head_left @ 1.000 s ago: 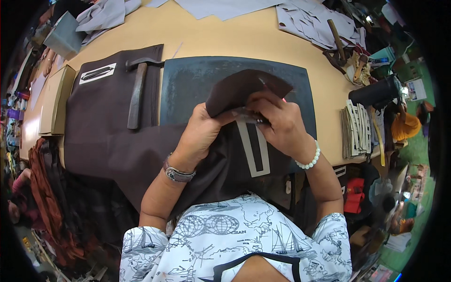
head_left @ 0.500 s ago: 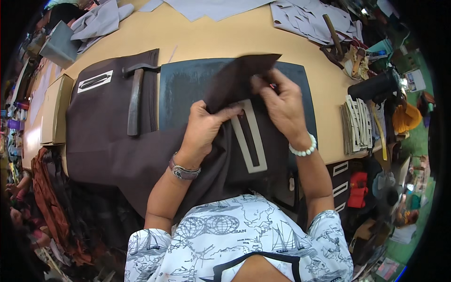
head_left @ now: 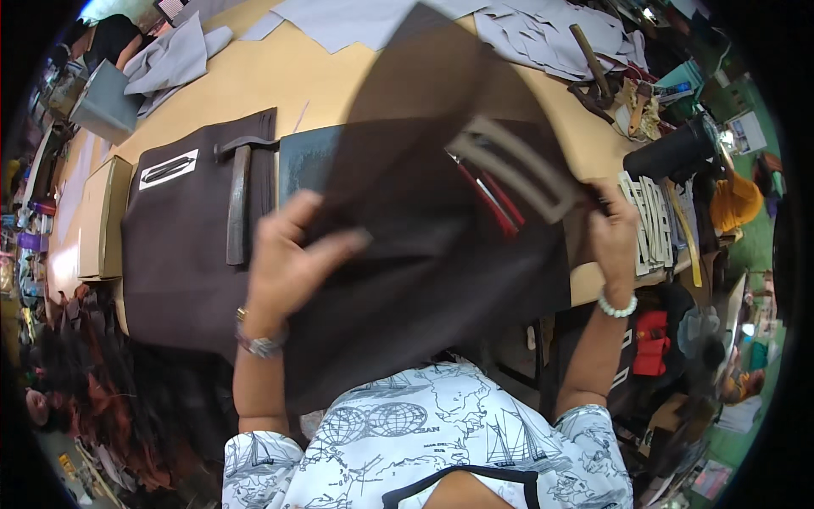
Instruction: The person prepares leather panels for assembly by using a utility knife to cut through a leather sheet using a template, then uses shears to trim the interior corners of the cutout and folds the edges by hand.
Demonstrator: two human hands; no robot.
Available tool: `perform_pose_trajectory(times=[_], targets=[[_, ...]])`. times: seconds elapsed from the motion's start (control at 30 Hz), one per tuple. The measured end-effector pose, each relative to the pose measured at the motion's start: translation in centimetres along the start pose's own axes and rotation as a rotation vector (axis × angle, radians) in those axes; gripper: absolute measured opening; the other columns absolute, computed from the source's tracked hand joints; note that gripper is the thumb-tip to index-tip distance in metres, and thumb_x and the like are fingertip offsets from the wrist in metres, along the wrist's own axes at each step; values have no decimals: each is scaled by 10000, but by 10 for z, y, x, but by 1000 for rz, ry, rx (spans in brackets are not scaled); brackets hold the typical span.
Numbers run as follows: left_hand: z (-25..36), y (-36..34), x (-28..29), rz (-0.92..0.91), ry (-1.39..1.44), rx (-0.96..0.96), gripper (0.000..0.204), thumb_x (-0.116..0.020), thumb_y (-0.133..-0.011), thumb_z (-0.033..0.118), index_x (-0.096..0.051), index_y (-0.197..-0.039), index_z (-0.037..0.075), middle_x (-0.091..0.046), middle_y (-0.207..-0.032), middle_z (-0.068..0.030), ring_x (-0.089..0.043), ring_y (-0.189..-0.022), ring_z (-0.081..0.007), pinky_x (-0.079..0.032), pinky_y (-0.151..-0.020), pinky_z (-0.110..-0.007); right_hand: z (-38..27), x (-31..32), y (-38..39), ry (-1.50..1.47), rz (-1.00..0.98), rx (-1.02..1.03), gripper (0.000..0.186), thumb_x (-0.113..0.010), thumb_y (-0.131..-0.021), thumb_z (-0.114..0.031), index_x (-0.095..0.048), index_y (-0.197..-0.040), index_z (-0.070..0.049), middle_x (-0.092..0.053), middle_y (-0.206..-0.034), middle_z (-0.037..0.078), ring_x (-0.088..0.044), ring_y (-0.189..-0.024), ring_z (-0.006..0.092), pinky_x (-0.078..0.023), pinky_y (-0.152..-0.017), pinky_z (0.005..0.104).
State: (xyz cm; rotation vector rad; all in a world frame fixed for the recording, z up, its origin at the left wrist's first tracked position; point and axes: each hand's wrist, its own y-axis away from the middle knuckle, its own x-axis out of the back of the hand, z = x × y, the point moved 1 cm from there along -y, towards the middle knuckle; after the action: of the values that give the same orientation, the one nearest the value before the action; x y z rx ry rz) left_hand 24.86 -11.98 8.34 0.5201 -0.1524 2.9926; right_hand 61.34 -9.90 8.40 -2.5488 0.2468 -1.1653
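A large dark brown sheet (head_left: 407,280), like leather or cloth, is lifted and blurred by motion, its far corner raised over the table. My right hand (head_left: 612,229) is closed on its right edge. My left hand (head_left: 288,263), blurred, is over the sheet's left part with thumb and fingers apart. A pale narrow rectangular frame (head_left: 517,174) shows slanted on the sheet near my right hand. Two slim red pen-like tools (head_left: 490,199) lie next to the frame. Beneath the sheet, part of a dark blue-grey board (head_left: 307,165) is visible.
To the left, a hammer (head_left: 240,199) lies on stacked brown pieces (head_left: 182,229) beside a cardboard box (head_left: 103,220). Several pale frames (head_left: 649,225) are stacked at right, near a black cylinder (head_left: 670,159). Pale cut sheets (head_left: 560,38) lie at the back. A person (head_left: 114,42) is at far left.
The sheet's far part has swung up and outward, and the pale frame has moved right with it. My right hand has moved right and down, my left hand left and down. The red tools have come into sight.
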Motion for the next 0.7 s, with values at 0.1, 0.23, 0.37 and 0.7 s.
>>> perform_pose_trajectory(times=[0.1, 0.23, 0.37, 0.7], targets=[[-4, 33, -54, -426, -241, 23, 355, -767, -698, 162, -598, -944, -31, -609, -774, -148, -604, -715, -155, -468, -639, -296, 7, 35, -4, 220, 340, 12, 131, -563, -831, 14, -609, -954, 7, -625, -839, 95, -592, -796, 146, -441, -777, 262], [-13, 67, -105, -715, 147, -23, 432, -780, -704, 270, -596, -957, -28, -621, -911, -166, -591, -773, -224, -472, -724, -342, -19, 35, 4, 182, 507, 11, 227, -533, -784, 74, -604, -987, 4, -620, -857, 67, -601, -832, 158, -439, -820, 270], [15, 42, -33, -138, -102, -228, 630, -815, -619, 325, -578, -1100, -5, -594, -1110, -133, -571, -1018, -227, -436, -892, -346, -54, 16, 11, 43, 162, 370, 472, -446, -552, 136, -604, -973, -5, -622, -868, 123, -629, -797, 268, -485, -746, 324], [46, -12, -17, -505, -500, -379, 439, -724, -690, 151, -590, -1061, -41, -644, -949, -140, -623, -861, -225, -477, -787, -327, -111, -74, 7, -205, -159, 781, 356, -688, -570, 11, -609, -906, -75, -580, -794, 33, -604, -603, 193, -473, -520, 308]])
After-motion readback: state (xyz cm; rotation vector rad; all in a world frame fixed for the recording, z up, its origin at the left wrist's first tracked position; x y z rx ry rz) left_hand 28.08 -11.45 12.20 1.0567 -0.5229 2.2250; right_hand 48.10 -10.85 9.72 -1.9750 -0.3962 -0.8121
